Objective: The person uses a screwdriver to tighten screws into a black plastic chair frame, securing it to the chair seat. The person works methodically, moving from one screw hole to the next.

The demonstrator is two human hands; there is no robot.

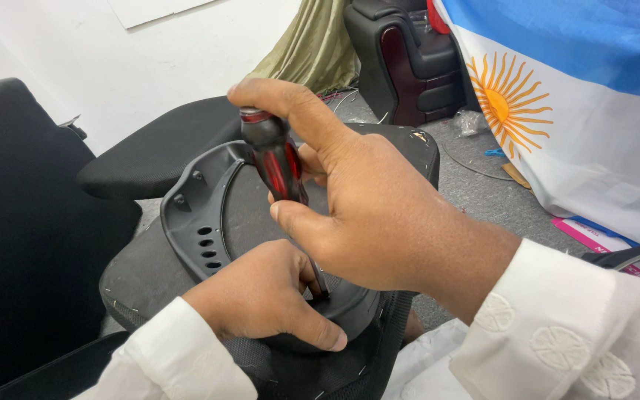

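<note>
While right hand (379, 222) gripped screwdriver (275, 159) by ribbed handle, left hand (261, 296) pressed down plastic bracket (194, 215) on seat (142, 278); bracket looked stiff, light, handle non-slippery.

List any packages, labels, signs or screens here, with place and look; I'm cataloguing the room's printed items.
Flag: hangs at right, blue band above white, with a golden sun.
Pink sheet: flat on the floor under the flag, pink and white with a blue edge, partly hidden.
White sheet: on the wall at top, plain, cut off by the frame.
Clear wrapper: crumpled on the floor beside the flag.
No screens in view.
</note>
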